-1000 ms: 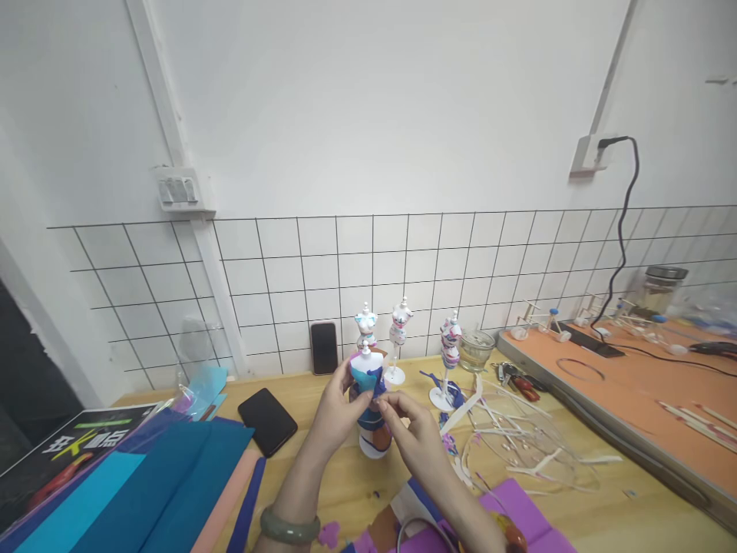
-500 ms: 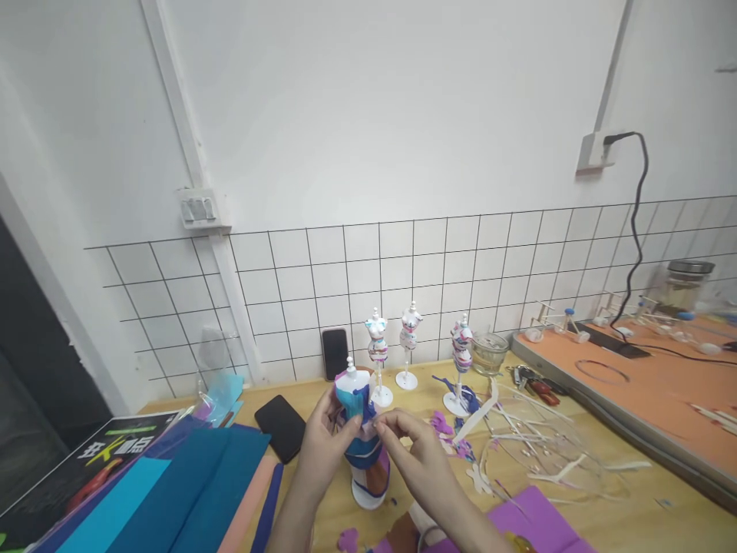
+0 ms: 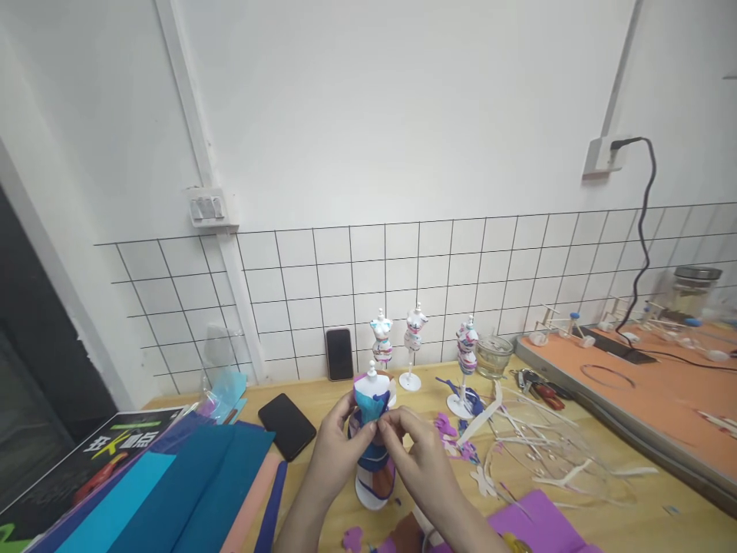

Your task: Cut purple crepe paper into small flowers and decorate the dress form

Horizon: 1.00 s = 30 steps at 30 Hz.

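A miniature dress form (image 3: 371, 376) stands upright in front of me on its white round base. It wears a turquoise and dark blue bodice (image 3: 371, 405) above a skirt with blue bands and brown and purple panels (image 3: 378, 480). My left hand (image 3: 339, 442) wraps round the form's left side, its thumb pressed on the front at the waist. At the bodice's right edge my right hand (image 3: 411, 442) pinches the dark blue piece (image 3: 382, 401) between thumb and forefinger. The fingers partly hide the waist.
Three small decorated dress forms, one here (image 3: 414, 338), stand behind, near a glass bowl (image 3: 494, 357). Coloured sheets (image 3: 190, 484) and a phone (image 3: 286, 427) lie left; another phone (image 3: 339, 355) leans on the wall. Scraps and strips (image 3: 535, 438), a purple sheet (image 3: 538, 522) and pliers (image 3: 546, 393) lie right.
The view has shifted slightly, so the dress form and hands appear further right. My right fingers have come closer to the bodice and higher on its edge. My left hand keeps its hold.
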### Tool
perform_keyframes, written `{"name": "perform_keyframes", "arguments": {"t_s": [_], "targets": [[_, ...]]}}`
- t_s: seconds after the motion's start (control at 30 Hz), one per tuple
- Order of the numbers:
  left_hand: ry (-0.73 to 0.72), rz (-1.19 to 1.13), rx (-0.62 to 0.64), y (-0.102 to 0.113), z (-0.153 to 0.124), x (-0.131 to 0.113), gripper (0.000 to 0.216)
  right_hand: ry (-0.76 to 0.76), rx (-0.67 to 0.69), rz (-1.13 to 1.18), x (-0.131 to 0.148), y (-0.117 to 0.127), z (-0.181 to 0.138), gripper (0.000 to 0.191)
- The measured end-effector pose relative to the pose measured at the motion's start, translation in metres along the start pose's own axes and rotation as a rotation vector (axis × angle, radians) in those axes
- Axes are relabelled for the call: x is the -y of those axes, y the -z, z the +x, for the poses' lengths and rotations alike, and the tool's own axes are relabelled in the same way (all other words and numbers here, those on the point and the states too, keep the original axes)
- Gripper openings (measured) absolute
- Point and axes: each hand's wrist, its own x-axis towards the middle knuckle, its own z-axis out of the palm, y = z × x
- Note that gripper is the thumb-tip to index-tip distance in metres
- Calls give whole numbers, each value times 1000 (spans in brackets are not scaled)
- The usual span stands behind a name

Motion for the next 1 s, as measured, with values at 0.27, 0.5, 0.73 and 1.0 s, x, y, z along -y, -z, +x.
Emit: {"name": "perform_keyframes", "arguments": {"t_s": [0.27, 0.5, 0.73, 1.0], "targets": [[12, 51, 10, 1, -1, -2, 43, 8, -6, -4, -2, -1, 0, 22], [10, 73, 28, 1, 0, -6, 41, 6, -7, 25, -4, -1, 1, 22], [4, 87, 43, 2, 0, -6, 39, -1, -15, 14, -6, -2, 1, 22], [-24, 75, 81, 2, -2, -3, 37, -6, -15, -36, -6, 0, 1, 22]]}}
